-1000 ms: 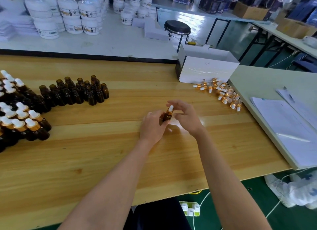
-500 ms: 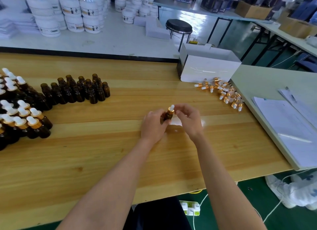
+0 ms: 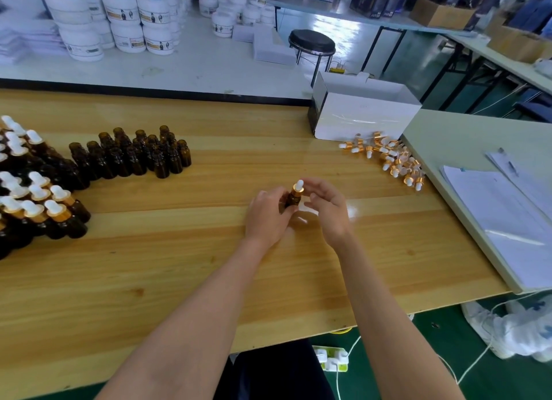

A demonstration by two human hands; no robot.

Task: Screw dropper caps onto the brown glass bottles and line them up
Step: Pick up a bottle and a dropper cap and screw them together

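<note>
Scarcely anything has shifted since half a second ago; both hands keep their place at the middle of the pale wood-grain counter (image 3: 179, 280), with one brown glass bottle (image 3: 292, 202) between them, leaning slightly toward 1 o'clock; the left hand (image 3: 268, 217) wraps its fingers round the bottle's body, forearm stretched in from 7 o'clock; the right hand (image 3: 328, 208) arches in from 5 o'clock, fingers curved beside the dropper cap (image 3: 298, 187), a gold collar under a white rubber bulb, seated on the neck; whether those fingertips pinch the cap or only hover I cannot tell. At 10 o'clock stand roughly twenty uncapped bottles (image 3: 134, 157), small dark cylinders packed tight; at 9 o'clock about fifteen capped bottles (image 3: 38, 205) show, with more cut off by the frame edge. At 2 o'clock lies a loose heap of spare caps (image 3: 391, 157), perhaps thirty, too tangled to count; one glossy white box (image 3: 364, 122) sits just behind them; one stack of paper sheets (image 3: 501, 220) lies at 3 o'clock.
</note>
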